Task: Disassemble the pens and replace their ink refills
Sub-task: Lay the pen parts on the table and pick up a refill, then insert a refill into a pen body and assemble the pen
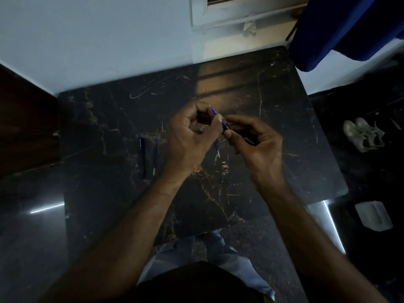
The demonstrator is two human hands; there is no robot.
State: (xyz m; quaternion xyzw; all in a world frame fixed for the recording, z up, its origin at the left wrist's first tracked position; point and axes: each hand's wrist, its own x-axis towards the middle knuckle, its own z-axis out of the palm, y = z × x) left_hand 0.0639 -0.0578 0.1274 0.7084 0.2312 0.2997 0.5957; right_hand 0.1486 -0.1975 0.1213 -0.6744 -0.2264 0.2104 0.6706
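Note:
Over the middle of the dark marble table point(113, 119), both my hands meet on one blue pen. My left hand point(190, 138) grips the blue pen point(213, 110), whose thin tip sticks up past my fingers and whose lower end point(217, 147) shows below my palm. My right hand point(255, 141) pinches a small dark blue pen part point(224, 125) at the pen's middle, between thumb and forefinger. Two more pens lie on the table left of my left wrist: a dark one point(142, 156) and a blue translucent one point(155, 156). The room is dim.
A white wall runs behind the table. A blue cloth point(341, 29) hangs at the upper right. On the dark floor to the right lie a pair of pale shoes point(363, 134) and a white flat object point(373, 215). My knees in jeans point(196, 252) show under the table's near edge.

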